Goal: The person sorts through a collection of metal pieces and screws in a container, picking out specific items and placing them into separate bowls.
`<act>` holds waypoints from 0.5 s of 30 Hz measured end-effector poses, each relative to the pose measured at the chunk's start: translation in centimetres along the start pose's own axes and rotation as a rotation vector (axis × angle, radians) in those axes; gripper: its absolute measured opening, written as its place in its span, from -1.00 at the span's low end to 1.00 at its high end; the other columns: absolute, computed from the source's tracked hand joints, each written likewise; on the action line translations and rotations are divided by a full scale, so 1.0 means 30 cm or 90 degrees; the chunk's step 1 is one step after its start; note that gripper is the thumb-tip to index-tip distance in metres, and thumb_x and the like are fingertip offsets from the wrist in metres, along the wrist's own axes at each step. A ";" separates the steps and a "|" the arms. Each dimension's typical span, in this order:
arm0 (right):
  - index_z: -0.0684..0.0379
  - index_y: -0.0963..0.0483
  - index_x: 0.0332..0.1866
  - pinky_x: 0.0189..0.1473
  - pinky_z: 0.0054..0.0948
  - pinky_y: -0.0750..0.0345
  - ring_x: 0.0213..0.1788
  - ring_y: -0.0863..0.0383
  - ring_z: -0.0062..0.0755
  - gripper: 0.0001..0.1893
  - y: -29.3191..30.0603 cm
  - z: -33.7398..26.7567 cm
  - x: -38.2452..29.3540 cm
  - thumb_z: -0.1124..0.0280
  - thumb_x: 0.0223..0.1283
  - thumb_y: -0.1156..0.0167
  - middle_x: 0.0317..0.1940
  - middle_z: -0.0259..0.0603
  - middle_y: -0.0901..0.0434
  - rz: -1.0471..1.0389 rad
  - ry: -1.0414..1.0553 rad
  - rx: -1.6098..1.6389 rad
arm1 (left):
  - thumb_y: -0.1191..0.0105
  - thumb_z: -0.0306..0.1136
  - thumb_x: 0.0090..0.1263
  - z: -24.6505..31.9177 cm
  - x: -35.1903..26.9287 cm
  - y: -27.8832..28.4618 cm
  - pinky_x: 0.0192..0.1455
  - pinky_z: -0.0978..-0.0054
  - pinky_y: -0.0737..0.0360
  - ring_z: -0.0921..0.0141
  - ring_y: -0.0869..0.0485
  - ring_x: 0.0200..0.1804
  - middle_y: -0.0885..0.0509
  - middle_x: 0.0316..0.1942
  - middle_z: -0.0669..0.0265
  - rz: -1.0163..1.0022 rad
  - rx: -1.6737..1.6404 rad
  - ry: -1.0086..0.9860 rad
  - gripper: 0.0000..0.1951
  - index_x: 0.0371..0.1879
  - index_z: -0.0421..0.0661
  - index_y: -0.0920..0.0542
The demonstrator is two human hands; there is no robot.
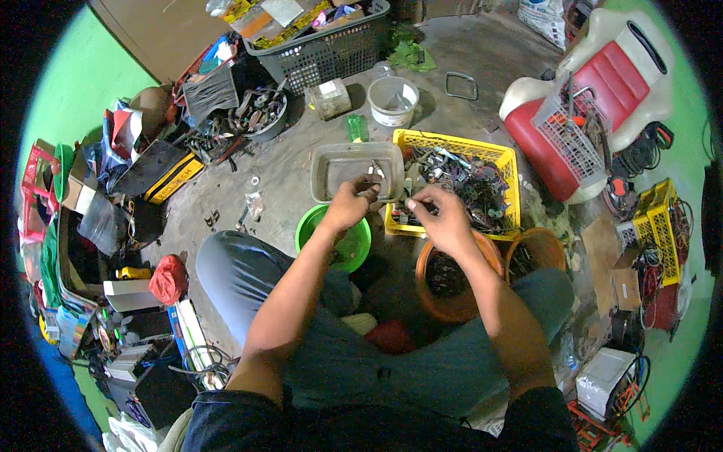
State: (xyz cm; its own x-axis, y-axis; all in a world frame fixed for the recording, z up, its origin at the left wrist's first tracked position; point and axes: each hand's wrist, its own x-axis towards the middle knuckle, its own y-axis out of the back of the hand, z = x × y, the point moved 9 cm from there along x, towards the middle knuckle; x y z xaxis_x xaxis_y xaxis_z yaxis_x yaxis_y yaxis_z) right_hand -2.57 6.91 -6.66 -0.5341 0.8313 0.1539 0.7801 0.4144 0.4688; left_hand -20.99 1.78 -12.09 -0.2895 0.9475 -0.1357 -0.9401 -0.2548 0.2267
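My left hand (351, 204) is over the near rim of a clear plastic tub (327, 179), its fingers bent inward. A few small pale pieces (375, 169) lie in that tub. Below the same hand sits a green plastic bowl (305, 248), partly covered by my forearm. My right hand (445, 217) hovers at the near left part of a yellow plastic crate (511, 169), thumb and fingers drawn together. Mixed small metal and plastic parts (457, 169) fill the crate. Whether either hand pinches something small cannot be made out.
Two orange-brown pots (423, 299) with dark bits stand by my right knee. Beyond the tub are a white bucket (393, 117) and a grey basket (333, 56). A red and white seat (607, 73) carries a wire basket (570, 135). Boxes and clutter line the left.
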 end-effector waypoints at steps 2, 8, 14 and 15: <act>0.23 -0.61 -0.27 -0.13 -0.31 -0.56 -0.27 -0.70 -0.22 -0.84 -0.106 0.031 -0.006 0.36 0.15 -0.34 -0.38 -0.11 -0.70 -0.069 -0.041 0.005 | -0.07 -0.38 0.43 -0.045 0.004 0.072 -0.04 0.40 -0.54 0.39 -0.64 -0.16 -0.73 -0.16 0.18 0.078 0.010 0.032 -0.73 0.00 -0.27 -0.62; 0.24 -0.61 -0.28 -0.07 -0.30 -0.59 -0.15 -0.72 -0.22 -0.85 -0.416 0.143 -0.060 0.41 0.11 -0.36 -0.30 -0.16 -0.73 -0.178 -0.108 0.034 | -0.11 -0.26 0.44 -0.274 0.003 0.248 -0.31 0.44 -0.63 0.41 -0.69 -0.22 -0.75 -0.18 0.25 0.257 0.016 0.090 -0.77 -0.08 -0.13 -0.68; 0.23 -0.63 -0.23 0.05 -0.30 -0.55 -0.06 -0.71 -0.19 -0.81 -0.516 0.314 -0.103 0.31 0.19 -0.31 -0.19 -0.11 -0.72 -0.190 -0.174 0.085 | -0.12 -0.32 0.41 -0.231 0.015 0.214 -0.22 0.45 -0.58 0.39 -0.69 -0.28 -0.76 -0.27 0.20 0.286 0.079 0.036 -0.78 -0.13 -0.22 -0.67; 0.22 -0.64 -0.22 0.05 -0.30 -0.55 -0.06 -0.71 -0.18 -0.80 -0.499 0.313 -0.104 0.31 0.19 -0.30 -0.19 -0.10 -0.72 -0.192 -0.187 0.076 | -0.13 -0.35 0.39 -0.234 0.012 0.206 -0.13 0.41 -0.58 0.34 -0.71 -0.22 -0.76 -0.27 0.14 0.289 0.059 0.030 -0.80 -0.17 -0.23 -0.68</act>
State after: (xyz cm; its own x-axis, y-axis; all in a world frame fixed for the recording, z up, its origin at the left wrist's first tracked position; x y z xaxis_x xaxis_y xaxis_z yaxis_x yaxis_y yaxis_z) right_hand -9.51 1.60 -22.33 -0.6419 0.7296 -0.2357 0.6453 0.6801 0.3480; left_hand -28.16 -0.79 -17.51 -0.6784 0.7332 -0.0460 -0.6965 -0.6220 0.3578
